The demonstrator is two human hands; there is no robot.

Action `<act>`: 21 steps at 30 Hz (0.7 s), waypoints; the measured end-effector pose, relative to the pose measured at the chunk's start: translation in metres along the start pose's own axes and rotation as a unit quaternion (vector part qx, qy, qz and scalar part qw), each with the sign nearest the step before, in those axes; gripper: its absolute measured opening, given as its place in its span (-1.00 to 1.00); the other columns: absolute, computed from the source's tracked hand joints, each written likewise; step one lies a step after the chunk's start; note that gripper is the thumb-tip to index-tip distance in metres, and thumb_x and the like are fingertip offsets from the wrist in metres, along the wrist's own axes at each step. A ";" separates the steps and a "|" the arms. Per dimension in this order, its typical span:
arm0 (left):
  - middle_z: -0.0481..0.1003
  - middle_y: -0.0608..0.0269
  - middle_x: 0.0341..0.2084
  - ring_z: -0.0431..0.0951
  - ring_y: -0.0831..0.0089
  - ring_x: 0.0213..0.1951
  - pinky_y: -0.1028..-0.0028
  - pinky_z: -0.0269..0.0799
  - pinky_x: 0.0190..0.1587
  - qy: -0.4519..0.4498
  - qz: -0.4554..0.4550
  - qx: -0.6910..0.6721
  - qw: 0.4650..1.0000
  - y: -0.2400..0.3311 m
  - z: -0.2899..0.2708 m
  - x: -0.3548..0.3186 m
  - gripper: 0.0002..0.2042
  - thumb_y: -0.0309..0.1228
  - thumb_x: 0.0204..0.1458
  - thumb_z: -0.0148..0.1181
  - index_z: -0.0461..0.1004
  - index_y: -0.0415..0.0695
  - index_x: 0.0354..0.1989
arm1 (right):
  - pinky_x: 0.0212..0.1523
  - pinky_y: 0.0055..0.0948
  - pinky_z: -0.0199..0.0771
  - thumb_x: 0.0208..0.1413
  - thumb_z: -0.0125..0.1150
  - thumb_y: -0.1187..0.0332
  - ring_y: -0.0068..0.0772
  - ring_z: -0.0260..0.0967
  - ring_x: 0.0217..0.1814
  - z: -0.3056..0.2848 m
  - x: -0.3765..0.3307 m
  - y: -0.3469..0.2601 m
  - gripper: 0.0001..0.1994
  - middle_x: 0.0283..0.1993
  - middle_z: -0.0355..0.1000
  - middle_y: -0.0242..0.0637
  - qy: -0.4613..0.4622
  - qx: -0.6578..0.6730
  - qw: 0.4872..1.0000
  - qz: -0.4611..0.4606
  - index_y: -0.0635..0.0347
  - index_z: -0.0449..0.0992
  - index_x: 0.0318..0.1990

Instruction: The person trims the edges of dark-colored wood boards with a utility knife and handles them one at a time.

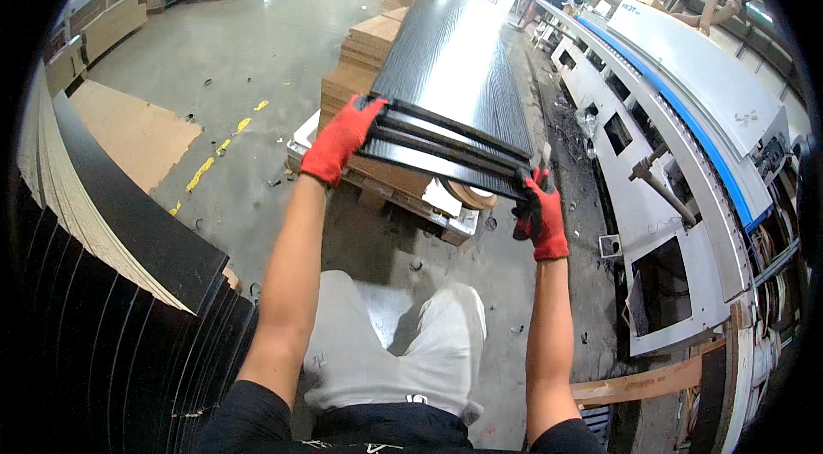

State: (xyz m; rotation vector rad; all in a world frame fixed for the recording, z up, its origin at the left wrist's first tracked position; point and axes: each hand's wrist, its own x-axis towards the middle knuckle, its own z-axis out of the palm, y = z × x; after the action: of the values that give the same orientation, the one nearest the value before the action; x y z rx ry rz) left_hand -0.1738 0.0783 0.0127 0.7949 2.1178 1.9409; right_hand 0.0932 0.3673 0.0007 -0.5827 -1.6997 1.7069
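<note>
Head view: lifting step, judged. Left hand [341, 138] and right hand [541, 216], both in red gloves, each grip clamped on the near end corners of the black panels [454, 85] held above the pallet stack [370, 47]. Next move calls for level, even support.

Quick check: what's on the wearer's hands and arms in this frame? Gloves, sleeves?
Both the left hand and the right hand wear red fabric gloves; the right one shows dark, black-coated fingers and palm. Forearms are bare. Short black sleeves end at the upper arms. No markings legible on the gloves.
</note>
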 end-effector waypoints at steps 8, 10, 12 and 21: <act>0.29 -0.25 0.34 0.31 -0.09 0.35 0.19 0.25 0.36 0.020 0.220 0.266 0.938 0.029 -0.008 0.016 -0.09 0.05 0.08 0.33 0.04 -0.11 0.51 | 0.08 -0.53 0.42 0.32 0.25 0.25 -0.53 0.38 0.09 -0.056 -0.023 -0.033 -0.39 0.15 0.44 -0.34 0.146 -0.334 0.901 -0.234 0.27 0.19 0.42; 0.34 -0.22 0.30 0.32 -0.06 0.34 0.19 0.25 0.36 -0.025 0.328 0.198 0.923 0.045 -0.002 0.055 -0.10 0.06 0.04 0.38 0.12 -0.06 0.49 | 0.10 -0.55 0.39 0.33 0.22 0.31 -0.55 0.37 0.08 -0.032 -0.051 -0.080 -0.47 0.12 0.44 -0.35 0.010 -0.227 0.962 -0.149 0.27 0.26 0.37; 0.38 -0.16 0.28 0.33 -0.03 0.35 0.18 0.23 0.37 -0.132 0.268 0.070 0.952 0.066 0.037 0.064 -0.18 0.11 0.04 0.34 0.24 0.00 0.44 | 0.01 -0.54 0.42 0.29 0.21 0.39 -0.57 0.38 0.00 0.006 -0.080 -0.126 -0.55 0.04 0.46 -0.37 -0.155 -0.287 0.939 -0.112 0.26 0.36 0.30; 0.30 0.11 0.39 0.23 -0.06 0.41 -0.11 0.03 0.42 -0.144 0.243 0.455 0.845 0.061 0.053 0.067 -0.24 0.40 0.09 -0.02 0.36 0.24 0.38 | -0.15 -0.15 0.54 0.14 0.31 0.27 0.06 0.53 -0.27 0.182 -0.068 -0.164 -0.61 -0.29 0.56 -0.02 -0.422 -0.663 0.542 -0.298 0.01 0.54 0.14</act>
State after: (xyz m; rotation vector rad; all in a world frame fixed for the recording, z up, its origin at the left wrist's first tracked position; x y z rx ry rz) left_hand -0.1891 0.1578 0.0796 1.7809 2.7615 0.7010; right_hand 0.0326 0.1828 0.1652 0.4286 -3.2039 -0.2604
